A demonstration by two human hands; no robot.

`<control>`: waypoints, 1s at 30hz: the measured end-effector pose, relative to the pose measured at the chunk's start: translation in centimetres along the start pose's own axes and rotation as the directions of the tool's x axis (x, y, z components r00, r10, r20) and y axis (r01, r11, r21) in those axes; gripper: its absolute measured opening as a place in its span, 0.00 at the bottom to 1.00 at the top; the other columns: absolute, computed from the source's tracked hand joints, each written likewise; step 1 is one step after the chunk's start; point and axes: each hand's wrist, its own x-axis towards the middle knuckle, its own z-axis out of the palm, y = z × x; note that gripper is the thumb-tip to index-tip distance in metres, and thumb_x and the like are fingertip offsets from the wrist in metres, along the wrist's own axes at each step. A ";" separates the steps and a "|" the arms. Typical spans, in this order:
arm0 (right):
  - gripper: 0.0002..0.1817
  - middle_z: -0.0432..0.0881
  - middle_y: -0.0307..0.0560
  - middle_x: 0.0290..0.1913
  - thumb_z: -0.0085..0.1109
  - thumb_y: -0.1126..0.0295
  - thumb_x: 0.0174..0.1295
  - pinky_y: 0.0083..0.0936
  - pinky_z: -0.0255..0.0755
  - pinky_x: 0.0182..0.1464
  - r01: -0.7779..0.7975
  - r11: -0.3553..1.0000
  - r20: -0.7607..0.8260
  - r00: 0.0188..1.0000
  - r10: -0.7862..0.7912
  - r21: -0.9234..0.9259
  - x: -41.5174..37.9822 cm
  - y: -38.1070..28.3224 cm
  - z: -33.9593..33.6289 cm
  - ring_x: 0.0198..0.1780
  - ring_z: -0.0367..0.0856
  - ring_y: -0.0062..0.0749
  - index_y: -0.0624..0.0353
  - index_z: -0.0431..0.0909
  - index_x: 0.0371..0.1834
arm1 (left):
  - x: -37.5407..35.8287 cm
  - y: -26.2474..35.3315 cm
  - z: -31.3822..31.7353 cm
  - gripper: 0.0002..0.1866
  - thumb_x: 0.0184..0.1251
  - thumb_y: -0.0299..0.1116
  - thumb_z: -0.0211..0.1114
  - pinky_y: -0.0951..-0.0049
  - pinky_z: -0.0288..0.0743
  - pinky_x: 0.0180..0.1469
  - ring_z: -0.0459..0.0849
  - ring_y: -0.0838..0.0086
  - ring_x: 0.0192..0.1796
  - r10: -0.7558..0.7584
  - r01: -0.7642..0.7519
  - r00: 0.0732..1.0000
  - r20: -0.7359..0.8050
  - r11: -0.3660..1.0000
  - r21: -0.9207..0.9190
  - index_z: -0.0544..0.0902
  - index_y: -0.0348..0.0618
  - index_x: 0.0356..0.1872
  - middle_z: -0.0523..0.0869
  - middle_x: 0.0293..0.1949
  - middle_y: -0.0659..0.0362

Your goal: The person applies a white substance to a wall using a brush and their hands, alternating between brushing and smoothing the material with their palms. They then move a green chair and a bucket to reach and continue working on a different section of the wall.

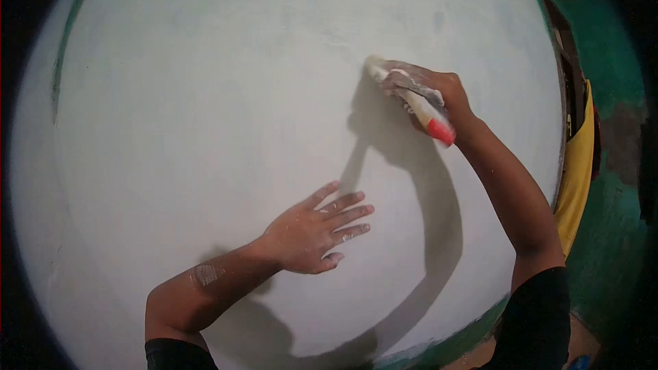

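My right hand (426, 89) is wrapped round a white-smeared hand tool (423, 108) with a pale handle and a bright red end. The tool slants from upper left to lower right, its far end right at the white wall (240, 96); my fingers partly hide it, and I cannot tell its exact kind. Lower down, my left hand (315, 229) is open with its fingers spread, back towards me, in front of the wall. White flecks dot its fingers, and nothing is in it.
The wall surface is whitish with faint greenish patches. At the right, a yellow cloth (577, 171) hangs beside a dark opening (565, 48) and a green wall (613, 48). A green strip (452, 349) runs along the white wall's lower edge. Arm shadows fall across the white surface.
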 end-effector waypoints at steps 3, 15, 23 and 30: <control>0.16 0.81 0.45 0.46 0.63 0.72 0.56 0.25 0.73 0.51 -0.137 0.965 -0.153 0.973 0.173 0.225 1.6 3.1 -0.4 0.48 0.79 0.30 0.59 0.77 0.49 | 0.9 -1.0 -0.3 0.30 0.60 0.47 0.57 0.53 0.35 0.75 0.51 0.69 0.75 -0.015 0.016 0.999 -0.048 1.000 0.017 0.69 0.56 0.65 0.59 0.71 0.62; 0.17 0.85 0.45 0.43 0.63 0.71 0.53 0.29 0.76 0.47 -0.478 0.826 -0.512 0.811 0.283 -0.299 1.2 8.6 -3.1 0.43 0.84 0.34 0.54 0.80 0.48 | 1.1 -1.8 -2.0 0.29 0.59 0.46 0.58 0.56 0.35 0.76 0.52 0.69 0.74 0.007 -0.002 0.999 -0.044 0.992 0.126 0.70 0.57 0.64 0.61 0.71 0.63; 0.17 0.81 0.44 0.45 0.64 0.70 0.54 0.26 0.73 0.49 -0.175 0.877 -0.069 0.971 0.229 0.447 2.0 2.7 -0.3 0.44 0.80 0.29 0.57 0.77 0.48 | 1.0 -1.9 -1.4 0.28 0.58 0.46 0.58 0.55 0.35 0.76 0.54 0.69 0.74 -0.027 0.035 0.997 -0.068 0.991 0.131 0.72 0.59 0.63 0.63 0.70 0.63; 0.19 0.82 0.42 0.43 0.62 0.70 0.58 0.24 0.72 0.49 -0.402 0.868 -0.690 0.540 0.483 0.293 2.2 12.2 -6.3 0.46 0.79 0.27 0.58 0.76 0.53 | 1.1 -1.0 -2.7 0.28 0.58 0.47 0.58 0.54 0.35 0.75 0.54 0.69 0.73 -0.066 0.077 0.994 -0.089 0.989 0.124 0.72 0.59 0.63 0.63 0.69 0.63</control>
